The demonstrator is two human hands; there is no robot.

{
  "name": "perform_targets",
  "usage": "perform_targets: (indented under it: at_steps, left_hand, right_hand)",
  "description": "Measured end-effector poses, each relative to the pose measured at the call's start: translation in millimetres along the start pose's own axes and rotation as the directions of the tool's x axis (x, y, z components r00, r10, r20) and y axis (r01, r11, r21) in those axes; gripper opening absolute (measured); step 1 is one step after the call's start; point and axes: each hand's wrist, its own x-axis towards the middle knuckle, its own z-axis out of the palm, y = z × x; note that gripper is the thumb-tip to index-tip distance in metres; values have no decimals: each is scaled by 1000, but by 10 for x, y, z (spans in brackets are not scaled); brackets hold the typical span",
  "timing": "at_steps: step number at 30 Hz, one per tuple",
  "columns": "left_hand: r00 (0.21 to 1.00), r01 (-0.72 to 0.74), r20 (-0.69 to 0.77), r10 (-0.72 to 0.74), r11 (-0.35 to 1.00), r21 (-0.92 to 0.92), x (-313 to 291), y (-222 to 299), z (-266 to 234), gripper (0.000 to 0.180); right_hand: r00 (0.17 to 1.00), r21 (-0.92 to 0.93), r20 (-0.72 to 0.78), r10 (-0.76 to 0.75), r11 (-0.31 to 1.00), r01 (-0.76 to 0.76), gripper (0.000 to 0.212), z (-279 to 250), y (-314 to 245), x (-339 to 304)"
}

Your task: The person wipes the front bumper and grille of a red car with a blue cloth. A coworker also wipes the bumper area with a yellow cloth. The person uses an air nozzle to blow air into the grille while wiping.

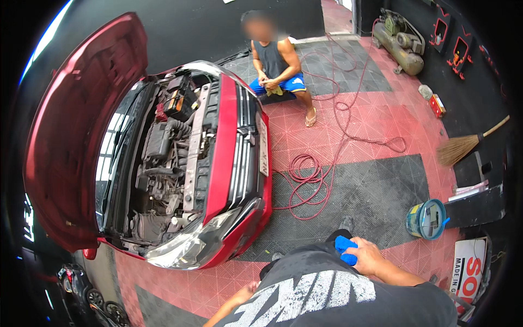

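Note:
My right hand (368, 256) is closed round a blue sponge (346, 250), held in front of my dark shirt at waist height. On the other side of my body hangs my left hand (248, 292), small in view; its fingers are too indistinct to read. Ahead and to the left stands a red car (220, 158) with its hood (90, 125) raised. The engine bay (174, 158) lies uncovered, and the clear headlight (199, 242) at the near corner is closest to me.
A co-worker (275, 60) sits low beyond the bumper, holding a yellowish cloth (274, 90). A red hose (305, 169) loops over the red and grey floor tiles. To the right are a bucket (427, 219), a broom (457, 148) and an air compressor (400, 43).

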Motion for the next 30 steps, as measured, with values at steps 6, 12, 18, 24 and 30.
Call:
perform_targets:
  at_steps: [6, 12, 18, 24, 30]
  left_hand:
    - [970, -240, 69, 233, 874, 422, 313, 1225, 672, 24]
    - [924, -312, -46, 379, 818, 483, 600, 2018, 1235, 21]
    - [953, -285, 70, 294, 797, 533, 1086, 2903, 1419, 23]
    - [878, -476, 320, 356, 588, 653, 1734, 3945, 1600, 35]
    - [874, -484, 343, 343, 671, 561, 2568, 4808, 1666, 25]
  right_hand:
    - [976, 99, -220, -4, 995, 26, 36, -496, 894, -285]
    - [931, 318, -311, 191, 944, -88, 42, -622, 1665, -651]
    - [957, 628, -98, 274, 763, -154, 54, -1106, 2092, -883]
    - [882, 521, -216, 418, 814, -258, 48, -1475, 2358, -688]
    - [727, 463, -416, 547, 815, -348, 39, -1761, 2888, 40]
